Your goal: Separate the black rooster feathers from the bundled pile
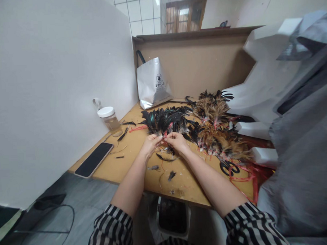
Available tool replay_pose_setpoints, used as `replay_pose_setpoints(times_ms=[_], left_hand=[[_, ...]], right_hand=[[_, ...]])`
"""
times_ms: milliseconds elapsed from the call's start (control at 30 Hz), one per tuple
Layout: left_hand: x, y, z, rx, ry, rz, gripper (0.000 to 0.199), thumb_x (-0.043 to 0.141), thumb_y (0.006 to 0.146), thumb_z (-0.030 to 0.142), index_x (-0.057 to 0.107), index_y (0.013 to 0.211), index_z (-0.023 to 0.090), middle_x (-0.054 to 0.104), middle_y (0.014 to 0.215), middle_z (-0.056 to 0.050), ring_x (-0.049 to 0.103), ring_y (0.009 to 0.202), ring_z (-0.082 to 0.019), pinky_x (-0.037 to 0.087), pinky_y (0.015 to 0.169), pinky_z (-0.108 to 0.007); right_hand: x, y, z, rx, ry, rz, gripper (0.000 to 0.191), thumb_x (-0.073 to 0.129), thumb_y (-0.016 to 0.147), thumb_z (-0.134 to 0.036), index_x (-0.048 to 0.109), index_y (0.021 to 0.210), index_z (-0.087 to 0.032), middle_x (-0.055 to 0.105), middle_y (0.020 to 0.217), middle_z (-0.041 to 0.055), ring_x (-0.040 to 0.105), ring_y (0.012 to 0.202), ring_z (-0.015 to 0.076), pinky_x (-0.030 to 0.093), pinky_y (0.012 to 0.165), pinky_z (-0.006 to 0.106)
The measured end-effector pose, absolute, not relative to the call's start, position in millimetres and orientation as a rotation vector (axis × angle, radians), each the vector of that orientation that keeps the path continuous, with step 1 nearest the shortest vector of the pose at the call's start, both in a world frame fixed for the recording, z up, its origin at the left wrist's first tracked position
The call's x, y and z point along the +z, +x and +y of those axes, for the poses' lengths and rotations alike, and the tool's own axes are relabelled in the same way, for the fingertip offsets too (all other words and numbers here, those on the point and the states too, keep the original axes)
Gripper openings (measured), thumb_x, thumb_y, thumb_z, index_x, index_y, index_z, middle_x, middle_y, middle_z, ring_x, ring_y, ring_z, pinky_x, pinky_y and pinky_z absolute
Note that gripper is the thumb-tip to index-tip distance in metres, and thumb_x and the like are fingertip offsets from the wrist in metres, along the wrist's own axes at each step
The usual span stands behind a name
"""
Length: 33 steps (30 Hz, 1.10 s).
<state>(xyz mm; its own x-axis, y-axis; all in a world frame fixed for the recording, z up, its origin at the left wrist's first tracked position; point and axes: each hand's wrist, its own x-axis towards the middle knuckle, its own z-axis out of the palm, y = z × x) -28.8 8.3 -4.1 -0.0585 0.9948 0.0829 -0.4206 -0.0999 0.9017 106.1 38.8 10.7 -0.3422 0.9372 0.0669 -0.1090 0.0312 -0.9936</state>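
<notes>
Both hands meet over the middle of the table, fingers pinched. My left hand (150, 144) is closed on the base of a bunch of dark, glossy feathers (159, 122). Close beside it, my right hand (176, 140) pinches red string (168, 128) at the foot of the same bunch. The fingertips nearly touch, and the exact hold is partly hidden by the fingers. More dark feathers lie just behind the bunch. To the right of my right hand rest brown feather bundles (221, 143) with red ties, and another brown bundle (210, 107) lies farther back.
Left on the table are a phone (94, 160) and a lidded jar (109, 119). A silver bag (153, 83) stands at the back by a cardboard panel (204, 59). Black scissors (229, 167) and red string lie at right. Loose feathers (171, 175) are scattered in front. Below sits a bin (173, 216).
</notes>
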Motion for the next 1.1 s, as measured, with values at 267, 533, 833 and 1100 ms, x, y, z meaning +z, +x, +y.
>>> replay_pose_setpoints(times_ms=[267, 533, 833, 1100], left_hand=[[-6, -28, 10, 1.496, 0.977, 0.945, 0.024, 0.069, 0.059, 0.03, 0.06, 0.064, 0.008, 0.059, 0.054, -0.003, 0.053, 0.047, -0.01, 0.042, 0.052, -0.023], [-7, -29, 10, 1.515, 1.002, 0.966, 0.024, 0.069, 0.059, 0.031, 0.059, 0.064, 0.009, 0.058, 0.054, -0.002, 0.054, 0.048, -0.011, 0.043, 0.052, -0.024], [-10, -30, 12, 1.517, 1.028, 0.961, 0.025, 0.068, 0.06, 0.032, 0.059, 0.065, 0.01, 0.06, 0.056, -0.003, 0.054, 0.048, -0.011, 0.043, 0.052, -0.024], [-7, -31, 11, 1.54, 0.984, 1.032, 0.027, 0.07, 0.058, 0.034, 0.061, 0.068, 0.01, 0.06, 0.056, -0.003, 0.057, 0.054, -0.014, 0.043, 0.053, -0.024]], right_hand=[[5, 110, 43, 1.7, -0.875, -1.37, 0.025, 0.071, 0.054, -0.029, 0.052, 0.061, -0.015, 0.052, 0.043, -0.0034, 0.039, 0.036, 0.0047, 0.026, 0.034, 0.016], [12, 117, 45, 1.905, -0.814, -1.22, 0.02, 0.068, 0.054, -0.023, 0.058, 0.068, -0.013, 0.051, 0.046, -0.0033, 0.039, 0.039, 0.0035, 0.026, 0.035, 0.014], [10, 115, 40, 1.715, -0.934, -1.396, 0.022, 0.068, 0.058, -0.032, 0.059, 0.067, -0.014, 0.055, 0.049, -0.0014, 0.038, 0.037, 0.0034, 0.022, 0.032, 0.014], [8, 121, 46, 1.802, -0.935, -1.395, 0.02, 0.067, 0.057, -0.029, 0.059, 0.066, -0.013, 0.053, 0.046, -0.0021, 0.037, 0.036, 0.0035, 0.022, 0.032, 0.014]])
